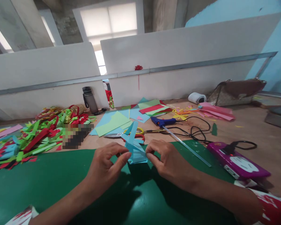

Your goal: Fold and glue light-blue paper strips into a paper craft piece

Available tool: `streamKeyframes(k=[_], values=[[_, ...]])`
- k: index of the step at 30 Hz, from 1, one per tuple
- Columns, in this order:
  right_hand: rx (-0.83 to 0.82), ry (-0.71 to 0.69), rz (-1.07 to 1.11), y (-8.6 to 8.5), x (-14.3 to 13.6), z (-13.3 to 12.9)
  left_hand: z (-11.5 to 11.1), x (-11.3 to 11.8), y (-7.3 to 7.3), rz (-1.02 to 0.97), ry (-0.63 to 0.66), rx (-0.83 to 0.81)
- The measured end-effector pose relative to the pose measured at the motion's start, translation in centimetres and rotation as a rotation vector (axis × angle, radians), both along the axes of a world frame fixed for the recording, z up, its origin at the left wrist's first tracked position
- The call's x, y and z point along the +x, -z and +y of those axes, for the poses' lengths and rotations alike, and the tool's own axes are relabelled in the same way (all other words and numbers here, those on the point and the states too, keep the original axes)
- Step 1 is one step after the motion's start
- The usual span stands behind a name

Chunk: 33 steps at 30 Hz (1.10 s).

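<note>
A small folded light-blue paper piece (137, 154) with strips sticking up is held over the green mat (61, 181). My left hand (111, 159) pinches its left side between thumb and fingers. On its right edge, my right hand (165, 157) is closed in a pinch too. Just behind the paper lie scissors (113, 135) with yellow and red handles, partly hidden by it. Past my right hand rests a blue glue gun (162, 121) with a long clear glue stick (189, 147) running across the mat.
Paper scraps (42, 134) heap up at the left. Coloured sheets (114, 122) lie at the back, near a dark bottle (91, 100). On the right are a purple power strip (239, 161), black cable (203, 132), pink paper (216, 111), a white roll (197, 97) and a handbag (239, 92).
</note>
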State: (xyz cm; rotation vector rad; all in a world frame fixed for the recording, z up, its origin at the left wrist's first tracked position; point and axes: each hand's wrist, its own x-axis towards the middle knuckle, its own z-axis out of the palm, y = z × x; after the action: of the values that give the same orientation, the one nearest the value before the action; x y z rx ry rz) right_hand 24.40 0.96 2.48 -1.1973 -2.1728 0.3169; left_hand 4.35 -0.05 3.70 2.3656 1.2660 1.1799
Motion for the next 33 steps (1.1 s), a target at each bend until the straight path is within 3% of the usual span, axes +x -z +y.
streamKeyframes(k=[2, 4, 10, 15, 25, 33], values=[[0.004, 0.008, 0.001, 0.0, -0.1, 0.0, -0.2, 0.7, -0.2, -0.032, -0.007, -0.252], [0.01, 0.004, -0.003, 0.0, -0.1, 0.0, -0.3, 1.2, -0.3, -0.06, -0.013, -0.392], [0.067, -0.022, -0.036, 0.4, -0.1, 0.0, 0.3, 1.7, 0.3, -0.186, 0.02, -0.629], [0.067, -0.046, -0.026, 0.8, -0.2, 0.0, 0.4, 1.7, 0.6, -0.244, 0.046, -0.722], [0.274, -0.173, 0.032, 1.4, -0.3, 0.2, -0.1, 2.3, 0.4, -0.092, 0.031, -0.52], [0.124, -0.037, 0.043, 1.0, -0.3, 0.0, -0.8, 2.2, 1.6, -0.151, 0.041, -0.233]])
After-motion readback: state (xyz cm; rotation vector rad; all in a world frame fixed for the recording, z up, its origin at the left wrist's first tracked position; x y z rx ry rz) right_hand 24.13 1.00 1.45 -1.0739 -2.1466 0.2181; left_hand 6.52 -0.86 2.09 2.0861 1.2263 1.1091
